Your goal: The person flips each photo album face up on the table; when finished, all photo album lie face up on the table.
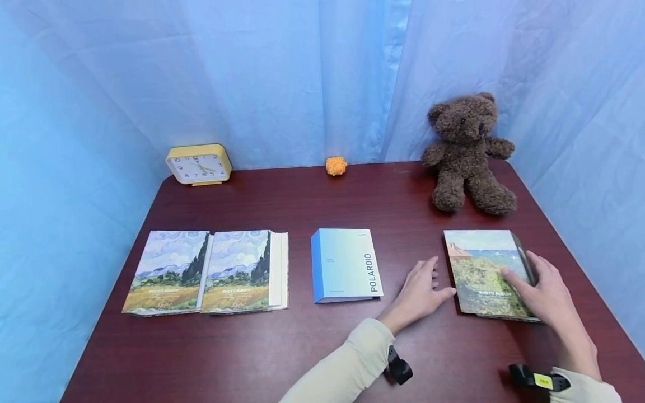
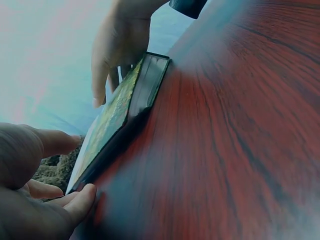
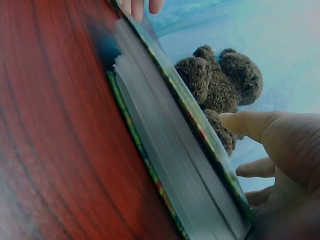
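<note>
A photo album (image 1: 478,266) with a painted seaside cover lies flat on the right side of the table. Just off its left edge is my left hand (image 1: 417,294), fingers loosely extended and thumb pointing toward the album. My right hand (image 1: 546,291) is at the opposite edge, its thumb over the cover and its other fingers along the right side. In the right wrist view, the album's page block (image 3: 165,135) shows between its covers, with the right thumb (image 3: 245,125) close above the top cover. Neither hand is curled round the album.
Left of my hands lies a blue-and-white Polaroid album (image 1: 345,263). Farther left, two matching albums with a wheat-field painting, one (image 1: 239,268) beside the other (image 1: 168,268), lie side by side. Along the back are a yellow clock (image 1: 199,165), an orange ball-like item (image 1: 336,165) and a brown teddy bear (image 1: 466,151).
</note>
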Tool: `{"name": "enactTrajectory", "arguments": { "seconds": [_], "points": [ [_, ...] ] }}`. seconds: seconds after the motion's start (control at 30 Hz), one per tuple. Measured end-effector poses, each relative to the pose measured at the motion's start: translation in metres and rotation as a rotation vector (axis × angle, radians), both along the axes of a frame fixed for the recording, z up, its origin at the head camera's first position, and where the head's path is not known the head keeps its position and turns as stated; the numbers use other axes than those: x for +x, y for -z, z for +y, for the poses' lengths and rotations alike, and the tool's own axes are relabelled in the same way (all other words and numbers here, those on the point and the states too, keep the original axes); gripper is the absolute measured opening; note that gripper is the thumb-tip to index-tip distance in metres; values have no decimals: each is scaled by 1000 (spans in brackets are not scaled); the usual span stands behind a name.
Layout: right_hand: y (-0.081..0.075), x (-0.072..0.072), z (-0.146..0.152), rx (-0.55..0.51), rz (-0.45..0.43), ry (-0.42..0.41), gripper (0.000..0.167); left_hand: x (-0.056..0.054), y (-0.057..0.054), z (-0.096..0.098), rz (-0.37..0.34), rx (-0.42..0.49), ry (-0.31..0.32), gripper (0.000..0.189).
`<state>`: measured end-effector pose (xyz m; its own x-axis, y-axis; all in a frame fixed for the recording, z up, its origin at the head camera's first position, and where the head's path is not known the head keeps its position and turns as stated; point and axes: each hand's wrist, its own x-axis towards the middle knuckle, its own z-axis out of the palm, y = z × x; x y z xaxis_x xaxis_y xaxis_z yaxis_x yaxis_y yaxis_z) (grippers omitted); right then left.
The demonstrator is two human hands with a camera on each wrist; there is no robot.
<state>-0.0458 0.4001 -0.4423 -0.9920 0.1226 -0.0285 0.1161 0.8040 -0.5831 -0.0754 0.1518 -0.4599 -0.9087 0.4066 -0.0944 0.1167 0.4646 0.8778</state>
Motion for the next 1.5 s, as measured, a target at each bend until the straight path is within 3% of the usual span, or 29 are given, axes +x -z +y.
{"name": "enactTrajectory", "arguments": {
  "seconds": [0.27, 0.5, 0.8, 1.07, 1.23, 1.4, 1.5],
  "points": [
    [3, -1, 5, -1, -11, 10, 79, -4, 0, 19, 100, -62, 47, 68],
    [2, 0, 5, 36, -69, 66, 72, -4, -2, 25, 229, -210, 96, 62],
    [-4, -2, 6, -44, -185, 185, 68, -5, -2, 26, 239, -247, 109, 60],
    [-9, 0, 10, -224, -163, 132, 61, -9, -5, 22, 282, -305, 110, 57],
    [-18, 1, 11, -341, -133, 96, 55, -13, -10, 20, 269, -363, 103, 58],
    [-26, 2, 4, -292, -113, 75, 57, -12, -14, 21, 236, -378, 108, 61],
    [-30, 1, -2, -229, -136, 82, 62, -11, -16, 20, 228, -328, 116, 64]
  ]
}}
